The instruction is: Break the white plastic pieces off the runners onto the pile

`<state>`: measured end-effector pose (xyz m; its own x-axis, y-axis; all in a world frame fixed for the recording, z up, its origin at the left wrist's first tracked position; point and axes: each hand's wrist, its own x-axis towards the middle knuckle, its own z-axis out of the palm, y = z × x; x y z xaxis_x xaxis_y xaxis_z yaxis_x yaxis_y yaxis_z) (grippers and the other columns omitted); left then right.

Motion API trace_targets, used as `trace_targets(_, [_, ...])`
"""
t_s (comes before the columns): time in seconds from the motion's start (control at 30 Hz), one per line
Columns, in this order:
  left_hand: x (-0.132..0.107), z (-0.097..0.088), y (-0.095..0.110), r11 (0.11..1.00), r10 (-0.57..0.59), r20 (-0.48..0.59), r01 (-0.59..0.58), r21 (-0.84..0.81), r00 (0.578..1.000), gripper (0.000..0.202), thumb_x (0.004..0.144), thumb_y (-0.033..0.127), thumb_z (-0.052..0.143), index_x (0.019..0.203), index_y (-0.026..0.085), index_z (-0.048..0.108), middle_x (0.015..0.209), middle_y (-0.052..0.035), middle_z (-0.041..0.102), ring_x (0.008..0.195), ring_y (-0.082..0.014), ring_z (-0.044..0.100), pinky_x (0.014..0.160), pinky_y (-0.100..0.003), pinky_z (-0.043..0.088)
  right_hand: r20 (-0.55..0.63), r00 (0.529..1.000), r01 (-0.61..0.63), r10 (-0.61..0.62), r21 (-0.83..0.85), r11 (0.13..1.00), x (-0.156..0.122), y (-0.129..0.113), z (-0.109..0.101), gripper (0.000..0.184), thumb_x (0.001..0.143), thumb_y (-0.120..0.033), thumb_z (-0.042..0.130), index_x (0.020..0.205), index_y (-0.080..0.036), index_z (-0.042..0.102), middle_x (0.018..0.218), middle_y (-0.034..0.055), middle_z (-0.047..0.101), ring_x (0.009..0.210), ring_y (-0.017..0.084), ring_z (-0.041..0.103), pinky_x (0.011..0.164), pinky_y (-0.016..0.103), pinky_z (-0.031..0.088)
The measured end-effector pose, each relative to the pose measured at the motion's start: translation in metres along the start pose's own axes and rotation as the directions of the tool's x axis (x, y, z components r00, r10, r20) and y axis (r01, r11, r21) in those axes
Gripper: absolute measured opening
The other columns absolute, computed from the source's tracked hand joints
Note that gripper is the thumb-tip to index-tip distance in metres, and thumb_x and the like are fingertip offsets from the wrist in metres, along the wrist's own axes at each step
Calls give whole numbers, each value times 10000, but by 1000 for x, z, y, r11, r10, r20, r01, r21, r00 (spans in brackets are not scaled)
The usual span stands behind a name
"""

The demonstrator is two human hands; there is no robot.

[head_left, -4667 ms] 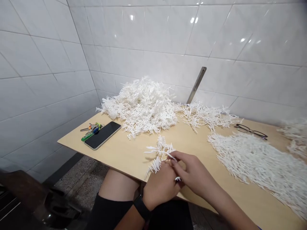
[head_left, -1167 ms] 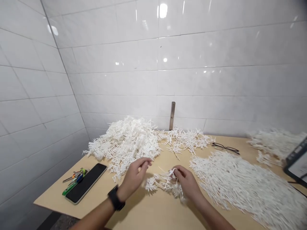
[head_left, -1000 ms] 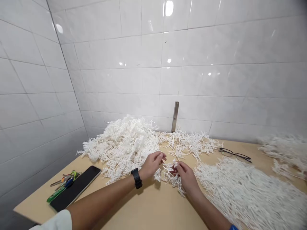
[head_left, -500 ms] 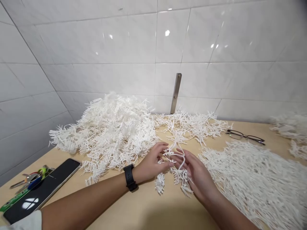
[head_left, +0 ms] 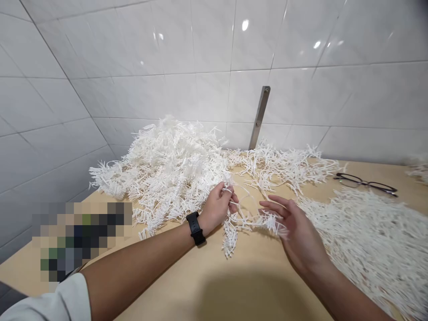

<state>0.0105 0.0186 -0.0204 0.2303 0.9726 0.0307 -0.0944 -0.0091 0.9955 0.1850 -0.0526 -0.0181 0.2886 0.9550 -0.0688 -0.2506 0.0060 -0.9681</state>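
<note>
the left hand (head_left: 217,208), a black watch (head_left: 195,228) on its wrist, pinches one end of a white fringed plastic strand (head_left: 249,221), which hangs across the gap between the hands. the hands are apart. the right hand (head_left: 296,234) is open, its fingers spread just beside the strand's far tuft. a big heap of white strands (head_left: 174,171) lies just beyond the left hand, and a flat spread of strands (head_left: 361,232) lies right of the right hand, both on a pale wooden board (head_left: 254,285). farther beyond the right hand are glasses (head_left: 364,182).
</note>
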Motion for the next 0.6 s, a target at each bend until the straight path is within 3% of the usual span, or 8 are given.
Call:
trace_targets(0.07, [0, 0, 2, 999, 31, -45, -31, -12, 999, 263, 961, 403, 469, 819, 184, 436, 722, 19, 575, 442, -43, 492, 443, -178, 347, -111, 982, 136, -151, -128, 982, -3, -2, -1, 327, 883, -516, 565, 1033, -238, 649, 1031, 62, 712, 969, 217, 638, 831, 331, 489])
trace_targets(0.17, [0, -1, 2, 995, 46, -127, -56, -82, 991, 281, 970, 427, 461, 820, 193, 415, 713, 34, 536, 441, -34, 443, 438, -170, 340, -199, 856, 373, -477, -401, 837, -14, -9, -6, 179, 874, -383, 609, 971, -234, 623, 931, 42, 655, 866, 199, 613, 764, 307, 482])
trace_targets(0.2, [0, 0, 1, 992, 43, -159, -61, -113, 986, 286, 969, 437, 463, 823, 196, 410, 704, 42, 510, 446, -35, 432, 440, -169, 347, -150, 808, 442, -570, -486, 754, -19, -11, -8, 130, 881, -350, 599, 929, -231, 620, 863, 32, 639, 800, 190, 605, 716, 294, 479])
trace_targets(0.27, [1, 0, 0, 982, 37, -216, -76, -171, 976, 294, 963, 454, 476, 828, 202, 408, 689, 55, 455, 462, -38, 408, 447, -165, 361, 83, 750, 569, -657, -588, 575, -29, -14, -11, 137, 906, -290, 550, 800, -228, 610, 704, 5, 602, 645, 165, 575, 602, 263, 456])
trace_targets(0.33, [1, 1, -2, 970, 42, -244, -98, -223, 969, 290, 955, 456, 495, 839, 204, 412, 685, 58, 424, 489, -44, 397, 456, -157, 367, 398, 719, 678, -569, -581, 451, -36, -13, -9, 209, 914, -238, 515, 736, -226, 623, 611, -12, 596, 543, 142, 556, 534, 242, 432])
trace_targets(0.43, [0, 1, -3, 962, 65, -210, -116, -245, 976, 261, 952, 452, 497, 894, 204, 439, 704, 49, 453, 503, -48, 410, 460, -160, 370, 695, 648, 744, -312, -489, 456, -38, -3, -1, 208, 909, -221, 523, 984, -237, 717, 676, -10, 678, 574, 144, 613, 585, 239, 465])
trace_targets(0.5, [-1, 1, -2, 974, 60, -154, -92, -209, 986, 224, 941, 415, 521, 1015, 211, 466, 737, 40, 506, 513, -57, 452, 465, -171, 386, 703, 688, 666, -181, -513, 542, -35, 5, 3, 342, 906, -249, 550, 1225, -266, 671, 762, -1, 714, 633, 159, 640, 645, 259, 485])
trace_targets(0.6, [-5, 0, 0, 991, 25, -37, -29, -131, 999, 337, 913, 315, 557, 1221, 233, 446, 834, 11, 597, 590, -76, 542, 507, -180, 421, 556, 827, 457, -85, -577, 678, -27, 11, 4, 436, 855, -321, 641, 1290, -305, 652, 921, 27, 736, 741, 207, 655, 714, 306, 503])
